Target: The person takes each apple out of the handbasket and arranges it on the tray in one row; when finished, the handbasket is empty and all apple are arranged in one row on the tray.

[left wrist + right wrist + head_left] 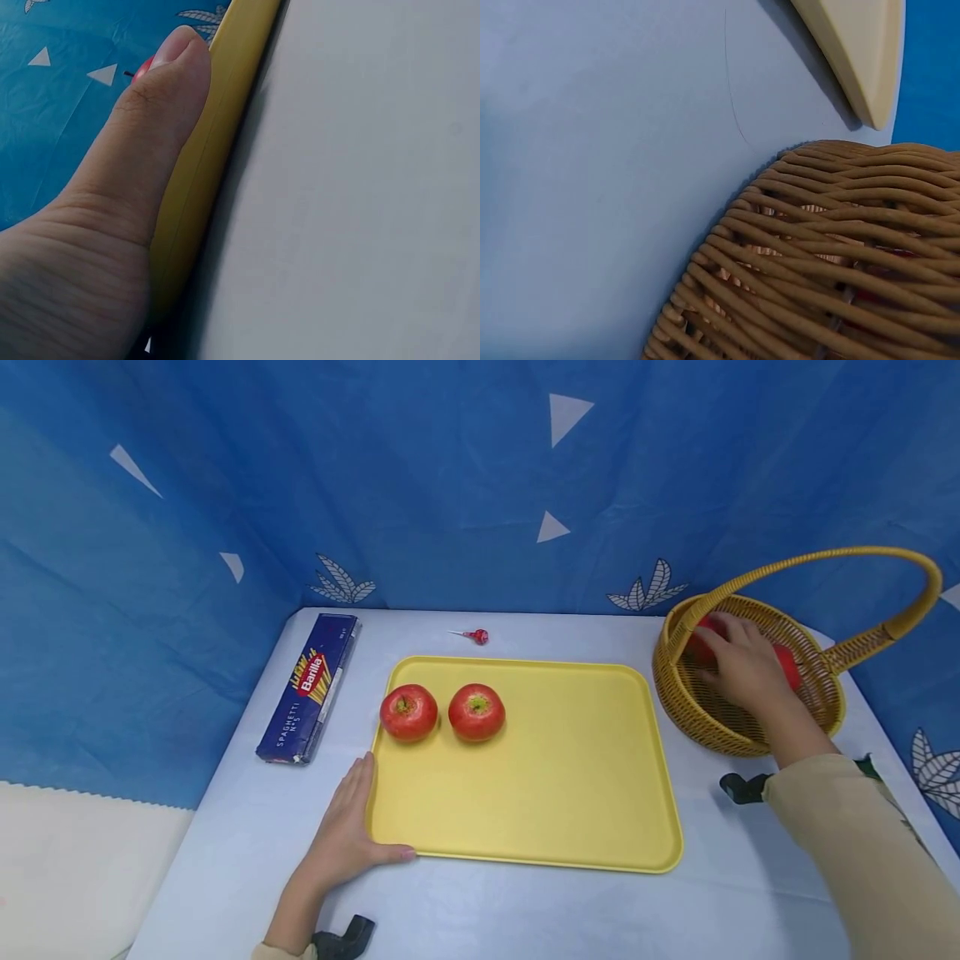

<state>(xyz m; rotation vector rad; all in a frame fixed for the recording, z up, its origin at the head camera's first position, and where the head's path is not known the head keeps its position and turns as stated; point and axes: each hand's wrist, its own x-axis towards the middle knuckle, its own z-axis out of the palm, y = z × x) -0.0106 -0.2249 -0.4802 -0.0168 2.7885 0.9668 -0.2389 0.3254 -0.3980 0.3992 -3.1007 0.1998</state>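
Observation:
My left hand point(341, 831) rests at the near left corner of a yellow tray point(555, 777). Its fingers lie straight along the tray's left edge, and the thumb point(142, 127) stretches along the front rim. Two red apples, a left apple point(408, 713) and a right apple point(477, 712), sit side by side on the tray's far left part. Inside a wicker basket point(693, 727), my right hand point(741, 668) curls its fingers and thumb round a red rounded thing point(699, 647), mostly hidden by the hand. A second red thing point(787, 667) shows beyond the hand.
A blue spaghetti box point(309, 689) lies left of the tray. Behind the tray is a small red lollipop point(478, 636). The basket's tall arched handle point(847, 553) rises over its right side. A blue curtain point(465, 485) hangs along the back of the white table point(525, 910).

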